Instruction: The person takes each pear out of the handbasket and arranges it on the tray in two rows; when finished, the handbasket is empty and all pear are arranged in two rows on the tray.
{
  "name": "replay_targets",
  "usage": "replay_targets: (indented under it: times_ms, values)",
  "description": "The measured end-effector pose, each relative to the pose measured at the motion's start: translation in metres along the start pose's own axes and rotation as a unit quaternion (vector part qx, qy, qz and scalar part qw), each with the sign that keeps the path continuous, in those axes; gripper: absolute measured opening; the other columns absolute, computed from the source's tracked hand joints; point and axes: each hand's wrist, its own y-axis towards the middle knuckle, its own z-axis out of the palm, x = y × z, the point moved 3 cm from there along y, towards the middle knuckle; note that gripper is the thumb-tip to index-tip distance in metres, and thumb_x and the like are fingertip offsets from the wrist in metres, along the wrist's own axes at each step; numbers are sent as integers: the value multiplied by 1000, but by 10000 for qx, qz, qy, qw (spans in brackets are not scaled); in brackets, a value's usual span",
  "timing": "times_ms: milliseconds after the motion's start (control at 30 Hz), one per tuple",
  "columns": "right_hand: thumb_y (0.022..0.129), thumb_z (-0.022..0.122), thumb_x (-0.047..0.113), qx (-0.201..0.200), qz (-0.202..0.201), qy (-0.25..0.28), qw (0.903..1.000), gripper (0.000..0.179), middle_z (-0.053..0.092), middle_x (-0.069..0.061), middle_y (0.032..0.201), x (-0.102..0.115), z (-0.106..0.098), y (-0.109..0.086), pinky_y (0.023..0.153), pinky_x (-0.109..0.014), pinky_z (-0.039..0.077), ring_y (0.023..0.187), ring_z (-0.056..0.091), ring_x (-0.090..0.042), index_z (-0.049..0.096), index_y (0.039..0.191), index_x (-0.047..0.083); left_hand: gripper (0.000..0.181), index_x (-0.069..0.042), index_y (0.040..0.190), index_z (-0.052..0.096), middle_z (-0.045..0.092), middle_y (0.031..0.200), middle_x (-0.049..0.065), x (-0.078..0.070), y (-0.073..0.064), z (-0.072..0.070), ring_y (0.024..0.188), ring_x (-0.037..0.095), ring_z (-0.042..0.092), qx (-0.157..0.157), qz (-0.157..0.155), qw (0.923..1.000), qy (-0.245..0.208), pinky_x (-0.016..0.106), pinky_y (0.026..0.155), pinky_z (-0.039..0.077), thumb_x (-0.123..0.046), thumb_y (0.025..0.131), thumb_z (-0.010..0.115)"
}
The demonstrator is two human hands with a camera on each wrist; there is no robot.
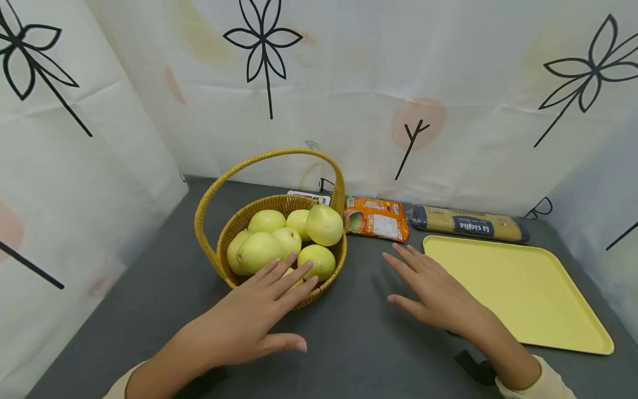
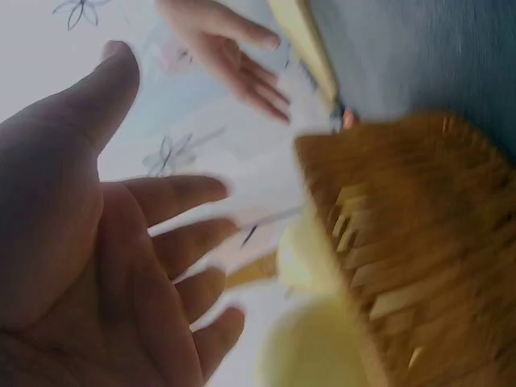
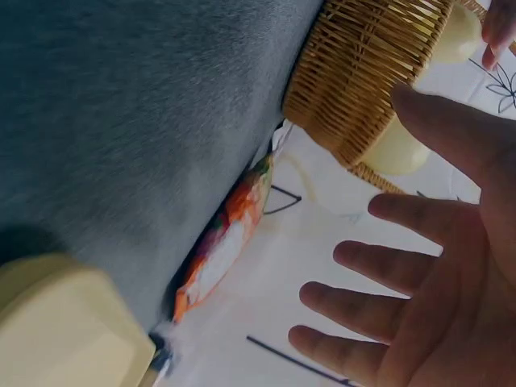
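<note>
A woven wicker basket [image 1: 230, 235] with a tall arched handle stands on the dark grey table, filled with several pale yellow-green fruits [image 1: 324, 224] that look like pears. My left hand [image 1: 244, 316] hovers over its near rim, fingers spread and holding nothing; in the head view it overlaps the front fruits. From the left wrist view, the basket's side [image 2: 427, 250] lies just beyond my extended fingers. My right hand [image 1: 441, 291] is held palm down above the table, between the basket and a yellow tray [image 1: 523, 288], its fingers straight and apart with nothing in them.
Behind, along the back edge, lie an orange snack packet [image 1: 376, 218] and a long pack of spaghetti [image 1: 468, 223]. A white printed packet [image 1: 311, 197] shows partly behind the basket. Patterned white curtains [image 1: 369, 72] enclose the table at the back and sides.
</note>
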Motion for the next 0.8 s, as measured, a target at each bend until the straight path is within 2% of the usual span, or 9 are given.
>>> replay_targets:
  times_ms: [233,333,467,533,600,667,700,733,800]
  values:
    - [90,76,30,-511,-25,164,9986,67,53,-21,142,8,-2,30,96,-58,48,126,54,-39,51,146,3,66,-16,148,52,37,157,-7,-4,-36,-41,145,20,33,-247,70,9996,-100,46,104,46,-60,98,52]
    - [90,77,29,-870,-52,265,9958,65,56,-19,139,15,-4,45,94,-57,50,123,56,-37,52,145,3,52,-23,137,63,53,144,-10,0,-49,-60,130,12,52,-603,89,9981,-13,39,92,54,-55,96,59]
    - [89,79,29,-1356,-90,472,9896,68,55,-17,141,26,-8,63,96,-57,48,127,53,-37,50,146,4,31,-31,117,71,66,115,-20,23,-69,-83,99,-1,65,-1272,108,9915,-234,20,77,54,-38,87,79]
    - [89,79,29,-1498,-104,561,9871,68,54,-16,143,31,-10,72,99,-57,46,129,52,-37,50,146,5,28,-34,108,72,67,101,-24,40,-78,-91,87,-4,65,-1497,-409,9874,-295,16,71,52,-34,82,84]
    - [89,79,28,-1585,-159,598,9854,66,56,-16,142,36,-11,81,101,-56,46,128,53,-36,52,145,5,31,-30,106,71,68,95,-21,60,-86,-96,82,-1,66,-1452,-1412,9783,-443,20,69,53,-40,80,85]
    - [90,78,27,-1649,-250,588,9842,63,58,-15,139,40,-11,89,101,-54,46,126,54,-34,54,143,4,44,-24,113,70,71,97,-12,80,-91,-95,85,9,69,-1189,-2463,9606,-504,32,73,56,-52,80,81]
    - [90,78,27,-1675,-303,574,9837,62,58,-15,138,42,-10,93,100,-53,47,125,55,-34,54,142,4,55,-20,118,69,73,100,-6,88,-91,-93,89,14,70,-1041,-2840,9517,-523,39,75,57,-58,80,79]
    - [90,78,26,-1719,-350,553,9829,61,59,-16,137,44,-9,97,99,-52,48,125,56,-34,55,141,2,65,-17,124,66,73,106,0,95,-90,-92,92,20,71,-881,-3074,9457,-578,45,77,57,-62,79,77]
    - [90,77,26,-1785,-392,481,9820,59,59,-17,136,49,-7,106,96,-51,50,122,58,-34,56,140,2,76,-13,132,62,71,115,9,106,-85,-87,99,28,70,-712,-3080,9462,-690,54,80,55,-65,78,76]
